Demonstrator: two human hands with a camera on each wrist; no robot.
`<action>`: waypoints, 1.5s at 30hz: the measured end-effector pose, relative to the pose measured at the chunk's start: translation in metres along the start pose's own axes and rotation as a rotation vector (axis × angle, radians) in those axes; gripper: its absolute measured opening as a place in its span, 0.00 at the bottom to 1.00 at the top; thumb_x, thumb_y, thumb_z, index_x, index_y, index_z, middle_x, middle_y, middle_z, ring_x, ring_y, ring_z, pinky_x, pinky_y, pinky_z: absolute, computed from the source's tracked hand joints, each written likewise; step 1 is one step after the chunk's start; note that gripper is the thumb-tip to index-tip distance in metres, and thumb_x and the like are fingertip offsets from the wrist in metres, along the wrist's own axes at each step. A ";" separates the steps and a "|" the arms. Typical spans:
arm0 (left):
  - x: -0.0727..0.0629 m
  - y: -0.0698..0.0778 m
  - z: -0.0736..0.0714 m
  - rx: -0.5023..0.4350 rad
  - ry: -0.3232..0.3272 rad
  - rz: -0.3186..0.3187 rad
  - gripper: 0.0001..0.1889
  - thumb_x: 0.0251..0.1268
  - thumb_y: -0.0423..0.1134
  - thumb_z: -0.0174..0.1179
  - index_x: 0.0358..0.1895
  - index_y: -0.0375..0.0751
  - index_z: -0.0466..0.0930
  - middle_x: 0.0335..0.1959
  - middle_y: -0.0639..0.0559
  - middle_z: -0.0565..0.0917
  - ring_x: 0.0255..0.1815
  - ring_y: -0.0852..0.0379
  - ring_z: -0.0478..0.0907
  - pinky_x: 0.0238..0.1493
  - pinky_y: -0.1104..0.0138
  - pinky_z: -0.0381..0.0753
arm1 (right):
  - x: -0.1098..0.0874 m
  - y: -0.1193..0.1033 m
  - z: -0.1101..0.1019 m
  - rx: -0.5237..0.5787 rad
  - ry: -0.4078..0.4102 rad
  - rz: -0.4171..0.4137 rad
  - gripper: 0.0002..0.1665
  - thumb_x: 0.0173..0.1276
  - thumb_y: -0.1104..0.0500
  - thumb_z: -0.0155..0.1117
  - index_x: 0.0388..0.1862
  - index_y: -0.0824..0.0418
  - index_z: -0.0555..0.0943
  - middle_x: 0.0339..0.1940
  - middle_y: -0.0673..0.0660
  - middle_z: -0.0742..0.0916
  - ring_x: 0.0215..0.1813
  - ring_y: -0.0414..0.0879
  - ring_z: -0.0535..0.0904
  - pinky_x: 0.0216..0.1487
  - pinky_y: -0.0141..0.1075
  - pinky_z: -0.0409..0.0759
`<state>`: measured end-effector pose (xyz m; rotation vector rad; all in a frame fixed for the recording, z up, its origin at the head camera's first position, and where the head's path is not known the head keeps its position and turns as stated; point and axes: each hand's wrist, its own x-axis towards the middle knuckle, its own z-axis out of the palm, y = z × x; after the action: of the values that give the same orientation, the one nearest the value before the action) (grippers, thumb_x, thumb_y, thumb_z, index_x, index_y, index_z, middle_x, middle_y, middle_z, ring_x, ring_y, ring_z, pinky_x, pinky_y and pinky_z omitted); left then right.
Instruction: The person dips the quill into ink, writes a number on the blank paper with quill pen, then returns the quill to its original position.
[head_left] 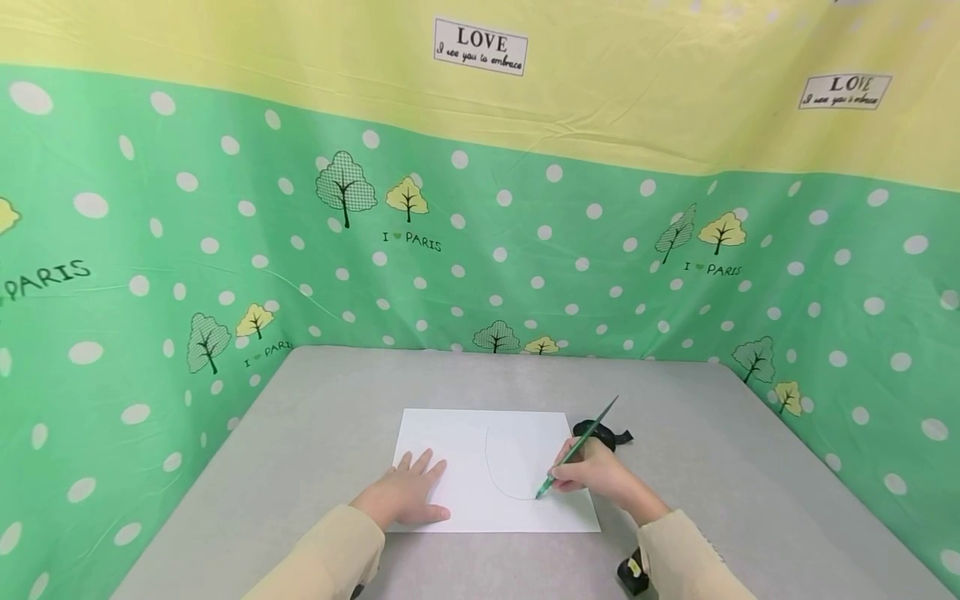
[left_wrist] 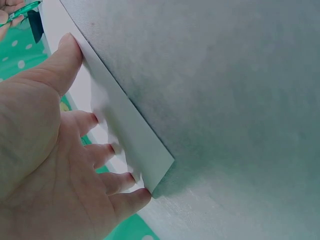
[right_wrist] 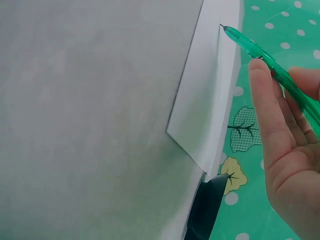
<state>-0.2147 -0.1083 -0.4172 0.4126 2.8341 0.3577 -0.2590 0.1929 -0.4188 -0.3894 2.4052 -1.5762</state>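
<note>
White-dotted green cloth [head_left: 517, 292] with a yellow upper band [head_left: 637, 67] walled in a matte grey tabletop [head_left: 337, 383]. A rectangular white paper sheet [head_left: 450, 433] lay on it, bearing a thin curved line [head_left: 487, 454]. Left hand [head_left: 408, 496] rested spread on the sheet's left side; right hand [head_left: 588, 467] pinched a translucent green pen [head_left: 580, 444], tip at the line's lower end.

The pen [head_left: 582, 442] is green, the paper [head_left: 513, 462] white.
</note>
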 end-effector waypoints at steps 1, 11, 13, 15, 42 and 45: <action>0.000 0.000 0.000 0.001 0.000 0.000 0.39 0.54 0.56 0.61 0.66 0.36 0.63 0.68 0.35 0.57 0.67 0.30 0.49 0.63 0.41 0.52 | 0.000 0.000 0.000 -0.001 0.001 -0.001 0.07 0.54 0.68 0.66 0.29 0.70 0.76 0.25 0.60 0.85 0.30 0.52 0.83 0.32 0.40 0.83; 0.001 0.000 0.001 0.002 0.003 0.000 0.39 0.54 0.56 0.61 0.66 0.37 0.63 0.68 0.35 0.57 0.67 0.30 0.49 0.63 0.41 0.52 | -0.002 -0.001 -0.002 -0.008 0.013 0.008 0.06 0.55 0.69 0.65 0.29 0.70 0.76 0.25 0.60 0.85 0.30 0.51 0.83 0.32 0.40 0.83; 0.001 0.000 0.001 0.002 0.002 -0.001 0.39 0.54 0.56 0.61 0.66 0.37 0.63 0.68 0.35 0.57 0.67 0.30 0.49 0.63 0.41 0.52 | -0.002 -0.001 -0.002 -0.008 0.012 0.007 0.06 0.54 0.69 0.65 0.29 0.70 0.76 0.25 0.60 0.85 0.30 0.51 0.83 0.32 0.39 0.83; 0.001 0.000 0.001 0.003 0.001 -0.001 0.39 0.54 0.56 0.61 0.66 0.37 0.63 0.68 0.35 0.57 0.67 0.30 0.49 0.63 0.42 0.52 | -0.001 0.000 -0.003 -0.009 0.010 0.004 0.06 0.54 0.69 0.65 0.29 0.70 0.76 0.25 0.60 0.85 0.30 0.51 0.83 0.32 0.39 0.83; -0.001 0.000 0.001 -0.008 -0.005 -0.011 0.40 0.54 0.56 0.61 0.66 0.37 0.62 0.69 0.35 0.56 0.67 0.31 0.48 0.64 0.43 0.51 | 0.000 0.001 -0.007 -0.011 0.034 0.019 0.07 0.55 0.69 0.65 0.30 0.71 0.75 0.26 0.61 0.85 0.30 0.52 0.83 0.32 0.41 0.83; 0.000 0.000 0.000 -0.003 -0.006 -0.008 0.39 0.54 0.56 0.61 0.66 0.37 0.62 0.68 0.35 0.56 0.67 0.31 0.48 0.64 0.42 0.51 | 0.001 0.003 -0.007 -0.004 0.042 0.020 0.07 0.55 0.69 0.65 0.30 0.71 0.75 0.26 0.62 0.85 0.30 0.53 0.83 0.33 0.42 0.83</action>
<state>-0.2143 -0.1083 -0.4175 0.4015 2.8286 0.3588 -0.2623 0.2001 -0.4183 -0.3357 2.4363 -1.5864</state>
